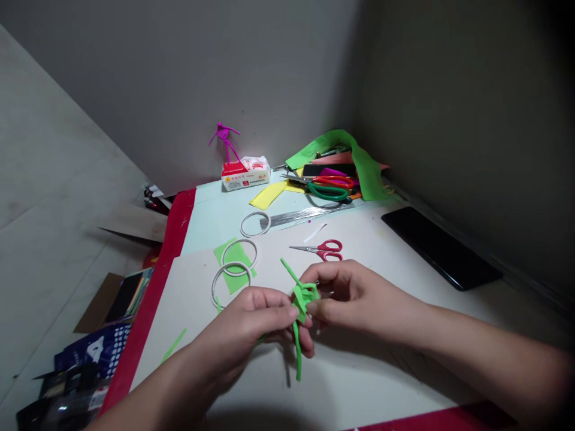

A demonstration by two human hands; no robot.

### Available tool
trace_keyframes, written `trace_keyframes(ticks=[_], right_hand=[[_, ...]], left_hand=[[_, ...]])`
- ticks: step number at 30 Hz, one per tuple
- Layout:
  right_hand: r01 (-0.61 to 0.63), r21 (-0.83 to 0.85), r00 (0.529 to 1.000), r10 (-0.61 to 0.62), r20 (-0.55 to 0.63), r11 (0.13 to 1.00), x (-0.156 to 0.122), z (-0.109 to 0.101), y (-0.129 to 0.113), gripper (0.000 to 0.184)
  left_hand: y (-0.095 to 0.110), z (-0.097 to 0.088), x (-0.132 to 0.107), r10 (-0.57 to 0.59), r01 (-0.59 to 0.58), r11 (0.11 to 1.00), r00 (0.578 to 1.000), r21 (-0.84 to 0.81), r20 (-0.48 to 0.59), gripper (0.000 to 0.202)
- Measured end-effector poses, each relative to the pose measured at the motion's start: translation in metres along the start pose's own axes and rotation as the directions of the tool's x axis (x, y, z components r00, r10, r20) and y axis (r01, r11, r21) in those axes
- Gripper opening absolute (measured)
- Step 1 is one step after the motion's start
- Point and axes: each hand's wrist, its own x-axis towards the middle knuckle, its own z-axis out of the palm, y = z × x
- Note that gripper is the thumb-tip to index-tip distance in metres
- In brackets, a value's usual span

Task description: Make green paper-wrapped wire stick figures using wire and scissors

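Between both hands is a small green crepe-paper figure [300, 302] with thin wrapped limbs sticking out up-left and downward. My left hand [265, 314] pinches its lower body between thumb and fingers. My right hand [344, 296] grips the upper part on the right side, fingers curled around it. Part of the figure is hidden by my fingers. Just beyond my right hand lie small red-handled scissors [321, 249]. White tape rings [239, 257] lie past my left hand, partly over a green paper piece [231, 287].
At the back, a purple paper figure [223, 136] stands on a small box [245, 175]. Green-handled scissors [330, 191], yellow paper [268, 194] and a green strip [366, 170] are heaped right of it. Thin wires [305, 214] lie in front; a black phone [440, 246] rests at right.
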Motion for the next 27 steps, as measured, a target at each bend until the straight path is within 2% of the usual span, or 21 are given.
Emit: trace_keyframes(ticks=[12, 17, 19, 23, 27], right_hand=[[-0.009, 0.089, 1.0, 0.007, 0.021, 0.996, 0.004, 0.0, 0.011, 0.01], [0.019, 0.136, 0.994, -0.034, 0.108, 0.99, 0.005, 0.001, 0.007, 0.007], [0.028, 0.119, 0.996, -0.037, 0.077, 0.993, 0.005, 0.001, 0.008, 0.007], [-0.004, 0.053, 0.999, 0.007, -0.05, 0.999, 0.006, 0.0, 0.012, 0.011], [-0.024, 0.052, 0.998, 0.027, -0.063, 0.998, 0.005, 0.0, 0.014, 0.014]], left_hand=[[-0.011, -0.001, 0.009, 0.023, -0.021, 0.999, 0.999, -0.049, 0.036, 0.03], [-0.013, 0.0, 0.01, 0.088, -0.083, 0.994, 0.994, -0.068, 0.064, 0.044], [-0.011, 0.001, 0.01, 0.111, -0.109, 0.994, 0.99, -0.019, 0.083, 0.045], [-0.007, 0.002, 0.009, 0.069, -0.077, 0.991, 0.995, 0.108, 0.073, 0.025], [-0.009, 0.005, 0.009, 0.04, -0.042, 0.991, 0.999, 0.127, 0.022, 0.022]])
